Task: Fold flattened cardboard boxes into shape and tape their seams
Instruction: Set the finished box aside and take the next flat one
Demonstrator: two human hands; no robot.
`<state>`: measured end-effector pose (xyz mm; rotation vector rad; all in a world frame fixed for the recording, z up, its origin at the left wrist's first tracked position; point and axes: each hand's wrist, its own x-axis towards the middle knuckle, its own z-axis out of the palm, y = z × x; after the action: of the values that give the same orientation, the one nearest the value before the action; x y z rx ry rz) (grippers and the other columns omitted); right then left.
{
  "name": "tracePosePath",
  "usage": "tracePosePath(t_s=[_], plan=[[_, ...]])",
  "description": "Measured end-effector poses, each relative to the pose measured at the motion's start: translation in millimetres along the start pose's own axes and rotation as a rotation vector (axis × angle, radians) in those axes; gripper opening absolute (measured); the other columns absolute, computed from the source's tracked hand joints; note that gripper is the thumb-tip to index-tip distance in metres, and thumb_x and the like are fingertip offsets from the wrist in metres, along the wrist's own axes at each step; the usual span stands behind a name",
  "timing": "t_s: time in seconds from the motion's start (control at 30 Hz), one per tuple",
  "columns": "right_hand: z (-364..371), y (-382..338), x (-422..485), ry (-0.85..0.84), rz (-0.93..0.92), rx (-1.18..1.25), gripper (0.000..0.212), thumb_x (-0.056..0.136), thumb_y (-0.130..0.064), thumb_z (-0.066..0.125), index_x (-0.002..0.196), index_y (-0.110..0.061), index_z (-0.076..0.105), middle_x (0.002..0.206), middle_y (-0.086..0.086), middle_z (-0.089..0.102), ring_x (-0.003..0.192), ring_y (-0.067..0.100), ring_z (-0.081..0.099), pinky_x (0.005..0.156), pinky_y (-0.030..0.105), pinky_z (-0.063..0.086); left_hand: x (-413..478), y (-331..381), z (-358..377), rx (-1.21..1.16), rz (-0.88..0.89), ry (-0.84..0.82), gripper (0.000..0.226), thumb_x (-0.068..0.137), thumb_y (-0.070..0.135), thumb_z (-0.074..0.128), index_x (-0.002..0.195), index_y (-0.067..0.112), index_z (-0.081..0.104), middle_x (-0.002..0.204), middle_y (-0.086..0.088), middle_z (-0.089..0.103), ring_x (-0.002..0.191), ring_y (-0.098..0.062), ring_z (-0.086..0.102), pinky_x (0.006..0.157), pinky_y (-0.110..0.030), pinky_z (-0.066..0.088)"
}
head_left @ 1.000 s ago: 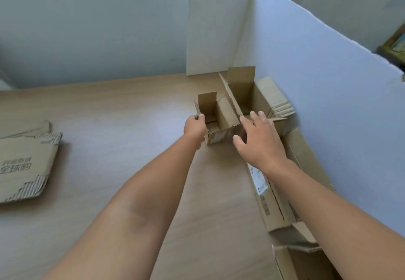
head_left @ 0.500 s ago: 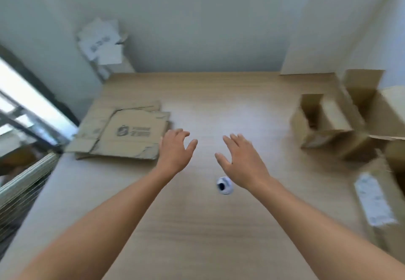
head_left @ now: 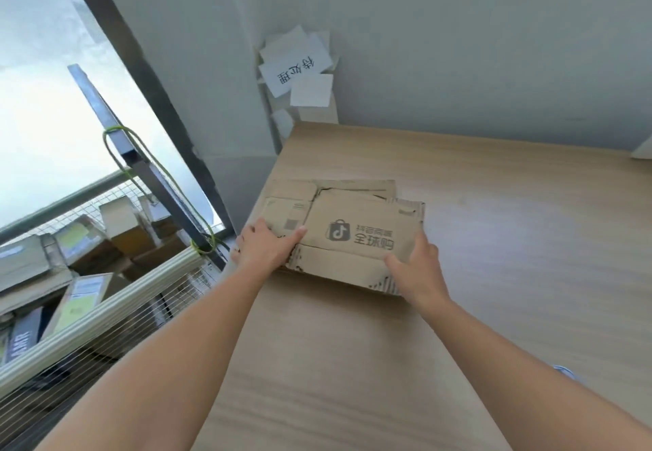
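Note:
A stack of flattened cardboard boxes lies at the left edge of the wooden table. The top one carries a dark printed shopping-bag logo. My left hand rests on the stack's near left corner, thumb stretched across the top sheet. My right hand grips the near right corner of the top flattened box, thumb on top, fingers hidden under the edge. No tape is in view.
Left of the table a wire-mesh rack holds several cartons, beside a metal window frame. White paper notes hang in the wall corner behind the table. A small bluish object peeks out by my right forearm.
My view swung left from the half-folded boxes on the right to the flattened stack. Both hands left the small box, crossed the table open, and now lie on the stack's near corners.

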<state>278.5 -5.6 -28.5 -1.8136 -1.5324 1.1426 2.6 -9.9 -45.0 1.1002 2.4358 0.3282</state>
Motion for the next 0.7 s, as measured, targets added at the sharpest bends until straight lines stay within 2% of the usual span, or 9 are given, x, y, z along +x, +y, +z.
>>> tracePosePath(t_s=[0.07, 0.17, 0.23, 0.33, 0.43, 0.5, 0.53, 0.63, 0.7], plan=[[5.6, -1.2, 4.6, 0.107, 0.031, 0.095, 0.073, 0.091, -0.028, 0.064, 0.153, -0.033, 0.026, 0.13, 0.002, 0.033, 0.098, 0.017, 0.052, 0.096, 0.038, 0.05, 1.8, -2.0, -2.8, 0.001, -0.011, 0.012, 0.113, 0.063, 0.094, 0.05, 0.143, 0.016, 0.037, 0.144, -0.016, 0.038, 0.135, -0.039, 0.034, 0.108, -0.056, 0.029], [4.7, -5.5, 3.3, 0.205, 0.092, 0.172, 0.051, 0.093, -0.033, 0.062, 0.138, -0.027, 0.038, 0.131, 0.0, 0.032, 0.092, 0.016, 0.051, 0.093, 0.043, 0.053, -7.7, -6.8, -10.5, -0.051, -0.017, 0.018, 0.114, 0.058, 0.096, 0.054, 0.14, 0.018, 0.039, 0.138, -0.014, 0.038, 0.132, -0.038, 0.033, 0.108, -0.054, 0.029], [-3.1, -5.6, -5.5, 0.223, 0.095, 0.209, 0.039, 0.095, -0.036, 0.062, 0.128, -0.024, 0.044, 0.134, 0.004, 0.042, 0.097, 0.018, 0.055, 0.093, 0.042, 0.052, -21.0, -12.2, -18.1, -0.132, 0.0, 0.003, 0.117, 0.054, 0.097, 0.054, 0.139, 0.018, 0.04, 0.136, -0.013, 0.038, 0.131, -0.037, 0.035, 0.109, -0.053, 0.03], [-27.5, 5.1, -38.9, 0.2, 0.041, 0.333, 0.045, 0.096, -0.039, 0.063, 0.136, -0.025, 0.047, 0.134, 0.005, 0.054, 0.114, 0.022, 0.061, 0.1, 0.048, 0.053, -57.5, -21.4, -25.0, -0.345, 0.09, -0.061, 0.122, 0.053, 0.096, 0.06, 0.145, 0.019, 0.039, 0.141, -0.009, 0.041, 0.131, -0.031, 0.041, 0.11, -0.052, 0.039], [-66.3, 23.8, -100.4, 0.188, -0.04, 0.42, 0.042, 0.094, -0.041, 0.064, 0.131, -0.041, 0.044, 0.132, 0.001, 0.056, 0.114, 0.017, 0.062, 0.093, 0.04, 0.056, -118.9, -28.6, -27.2, -0.672, 0.207, -0.251, 0.12, 0.056, 0.084, 0.074, 0.154, 0.039, 0.022, 0.151, 0.0, 0.034, 0.138, -0.024, 0.039, 0.113, -0.053, 0.038], [-96.2, 38.5, -151.7, 0.157, -0.085, 0.489, 0.044, 0.089, -0.045, 0.067, 0.126, -0.053, 0.045, 0.128, -0.002, 0.056, 0.111, 0.011, 0.064, 0.086, 0.03, 0.057, -165.7, -34.8, -23.4, -0.815, 0.309, -0.453, 0.105, 0.064, 0.07, 0.081, 0.147, 0.063, 0.016, 0.156, 0.006, 0.033, 0.14, -0.018, 0.039, 0.114, -0.049, 0.036], [-111.0, 48.6, -177.8, 0.14, -0.094, 0.534, 0.043, 0.087, -0.047, 0.066, 0.124, -0.055, 0.046, 0.125, -0.005, 0.057, 0.109, 0.007, 0.064, 0.084, 0.028, 0.057, -191.5, -38.5, -19.3, -0.821, 0.367, -0.528, 0.1, 0.068, 0.064, 0.081, 0.145, 0.067, 0.018, 0.156, 0.008, 0.036, 0.139, -0.015, 0.041, 0.112, -0.045, 0.037], [-149.7, 81.2, -257.3, 0.096, -0.057, 0.592, 0.031, 0.084, -0.055, 0.057, 0.113, -0.046, 0.05, 0.117, -0.014, 0.058, 0.106, 0.002, 0.059, 0.088, 0.036, 0.051, -276.6, -50.5, 1.8, -0.91, 0.424, -0.647, 0.078, 0.076, 0.052, 0.078, 0.144, 0.051, 0.041, 0.143, 0.007, 0.056, 0.129, -0.014, 0.055, 0.099, -0.036, 0.05], [-166.3, 104.6, -305.6, 0.059, -0.029, 0.608, 0.037, 0.084, -0.058, 0.053, 0.114, -0.036, 0.047, 0.116, -0.016, 0.059, 0.108, 0.003, 0.057, 0.095, 0.045, 0.044, -336.4, -56.1, 17.2, -0.988, 0.372, -0.673, 0.063, 0.083, 0.063, 0.067, 0.139, 0.035, 0.054, 0.133, -0.001, 0.065, 0.122, -0.021, 0.061, 0.088, -0.035, 0.057]])
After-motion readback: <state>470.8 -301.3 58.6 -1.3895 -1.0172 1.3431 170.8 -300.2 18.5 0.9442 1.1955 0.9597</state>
